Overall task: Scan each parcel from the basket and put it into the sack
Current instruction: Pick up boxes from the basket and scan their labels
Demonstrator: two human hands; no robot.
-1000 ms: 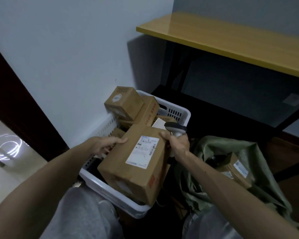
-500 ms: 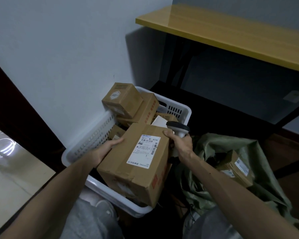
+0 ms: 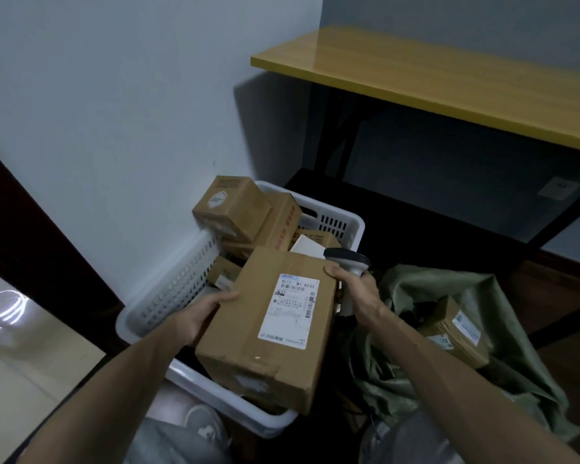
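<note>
A large brown cardboard parcel [image 3: 248, 333] with a white shipping label facing up hangs over the near part of the white plastic basket [image 3: 168, 293]. My left hand [image 3: 198, 313] grips its left side, thumb on top. My right hand [image 3: 355, 289] holds a grey handheld scanner [image 3: 349, 259] and its thumb rests on the parcel's far right corner. Several more brown parcels [image 3: 235, 209] are piled at the basket's far end. To the right lies the open green sack [image 3: 482, 296] with a labelled parcel [image 3: 456, 329] inside.
A pale wall runs close behind the basket on the left. A yellow tabletop [image 3: 449, 82] on black legs stands at the upper right, with dark floor under it. My knees in grey trousers are at the bottom edge. A dark door frame is at the left.
The parcel has been lifted slightly and shifted right, its label now squarer to me. My left hand slid lower along the parcel's left side. More of the basket's left wall shows.
</note>
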